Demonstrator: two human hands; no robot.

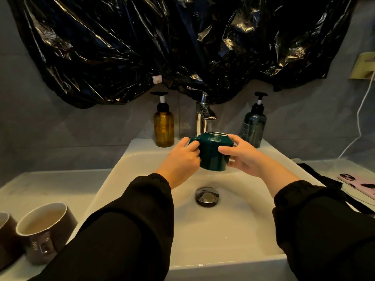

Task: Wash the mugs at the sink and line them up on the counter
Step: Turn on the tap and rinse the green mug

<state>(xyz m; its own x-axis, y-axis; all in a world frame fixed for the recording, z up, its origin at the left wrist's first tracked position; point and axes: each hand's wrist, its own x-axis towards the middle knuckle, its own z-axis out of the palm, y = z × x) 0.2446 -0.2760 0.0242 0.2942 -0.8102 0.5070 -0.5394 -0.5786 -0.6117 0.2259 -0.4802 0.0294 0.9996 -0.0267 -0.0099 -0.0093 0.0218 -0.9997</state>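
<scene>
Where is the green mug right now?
Head view, centre: the green mug is held between left hand and right hand over the sink, below the faucet.

Loose black sleeves point(125, 230) with gathered, ribbed cuffs point(156, 180), bare left hand point(180, 160) and right hand point(246, 159) beyond them.

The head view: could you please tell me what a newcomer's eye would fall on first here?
First comes the dark green mug, gripped by the left hand and the right hand above the white sink, just below the chrome tap. Next is the crumpled black plastic sheet covering the wall above. Two brown mugs stand on the counter at the lower left.
</scene>
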